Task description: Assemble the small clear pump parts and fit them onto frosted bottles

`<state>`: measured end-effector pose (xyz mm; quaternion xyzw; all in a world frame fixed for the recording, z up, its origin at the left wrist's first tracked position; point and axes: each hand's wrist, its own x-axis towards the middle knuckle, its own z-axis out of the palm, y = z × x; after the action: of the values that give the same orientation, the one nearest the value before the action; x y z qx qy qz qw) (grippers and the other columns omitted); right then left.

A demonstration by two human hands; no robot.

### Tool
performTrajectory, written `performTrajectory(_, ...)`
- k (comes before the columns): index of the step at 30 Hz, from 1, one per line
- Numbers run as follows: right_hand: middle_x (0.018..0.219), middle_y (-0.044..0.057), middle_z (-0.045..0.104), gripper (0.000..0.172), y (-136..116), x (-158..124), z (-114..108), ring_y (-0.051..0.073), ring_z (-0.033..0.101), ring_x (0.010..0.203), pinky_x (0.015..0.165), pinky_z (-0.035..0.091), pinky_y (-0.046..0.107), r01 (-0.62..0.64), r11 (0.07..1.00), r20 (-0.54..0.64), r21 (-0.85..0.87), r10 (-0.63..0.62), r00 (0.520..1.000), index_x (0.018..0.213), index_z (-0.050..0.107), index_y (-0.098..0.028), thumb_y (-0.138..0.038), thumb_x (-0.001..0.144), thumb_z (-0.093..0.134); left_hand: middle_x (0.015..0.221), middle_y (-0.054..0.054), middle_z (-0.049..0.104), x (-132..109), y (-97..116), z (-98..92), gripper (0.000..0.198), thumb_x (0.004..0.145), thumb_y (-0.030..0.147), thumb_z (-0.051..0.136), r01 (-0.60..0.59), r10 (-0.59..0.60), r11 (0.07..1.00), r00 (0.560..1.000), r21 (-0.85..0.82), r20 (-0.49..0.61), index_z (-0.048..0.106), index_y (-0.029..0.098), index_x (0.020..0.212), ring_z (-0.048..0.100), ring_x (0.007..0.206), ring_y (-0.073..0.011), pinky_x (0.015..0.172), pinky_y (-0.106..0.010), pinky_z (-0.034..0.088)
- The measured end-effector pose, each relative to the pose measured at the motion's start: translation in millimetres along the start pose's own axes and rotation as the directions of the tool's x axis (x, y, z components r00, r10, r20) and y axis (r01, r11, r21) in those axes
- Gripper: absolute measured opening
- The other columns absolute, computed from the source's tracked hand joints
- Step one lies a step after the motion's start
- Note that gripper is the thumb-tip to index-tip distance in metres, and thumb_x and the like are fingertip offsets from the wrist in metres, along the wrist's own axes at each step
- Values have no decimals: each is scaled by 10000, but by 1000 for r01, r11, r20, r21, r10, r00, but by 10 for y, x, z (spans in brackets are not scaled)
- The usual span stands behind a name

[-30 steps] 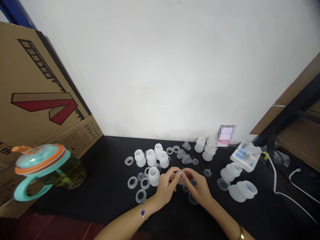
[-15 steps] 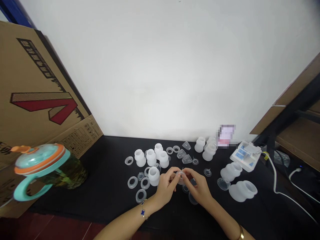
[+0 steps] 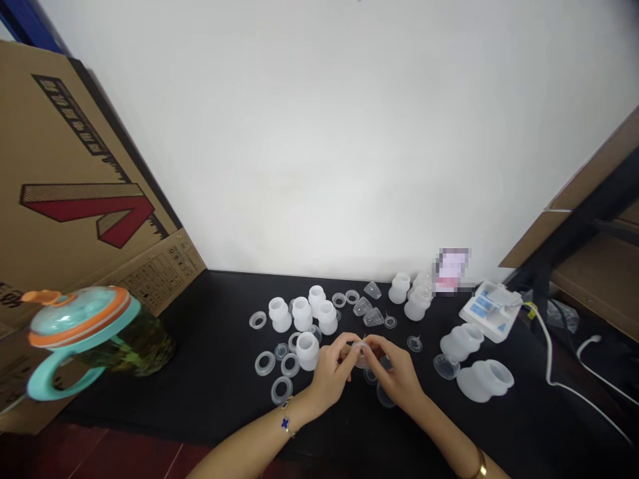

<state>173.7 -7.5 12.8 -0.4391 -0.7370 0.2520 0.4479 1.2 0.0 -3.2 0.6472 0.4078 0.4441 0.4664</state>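
The left hand point(image 3: 330, 374) and right hand point(image 3: 398, 376) together pinch one translucent round piece point(image 3: 361, 361) above the black surface point(image 3: 214, 372), with five white bottles point(image 3: 307, 352) leftward, three clear tapered cups point(image 3: 373, 318) beyond, two frosted bottles point(image 3: 480, 382) rightward.

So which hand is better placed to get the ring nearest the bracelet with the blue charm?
Probably the left hand. The ring lies beside its wrist, by the bracelet; the right hand is farther off. Both hands hold a clear part, so the left would need freeing first.
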Motion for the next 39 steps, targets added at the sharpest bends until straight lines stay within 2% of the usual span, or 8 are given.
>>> performTrajectory(30,780,25,730,212,-27,13,-11,162,668,641,606,530,236,-10,1000,14,-9,10,1000,973,679,-204,-345,1003,523,493,82,450,-3,-9,-4,320,1012,450,511,-10,10,999,1000,43,-10,662,169,1037,446,418,-95,452,-196,292)
performTrajectory(39,816,32,745,225,5,4,1,169,684,668,617,544,239,-31,999,-7,-15,31,999,999,679,-212,-377,1010,526,570,62,497,-4,24,0,332,1003,466,514,6,-6,1000,1000,-15,9,644,176,1099,492,463,-104,461,-188,372)
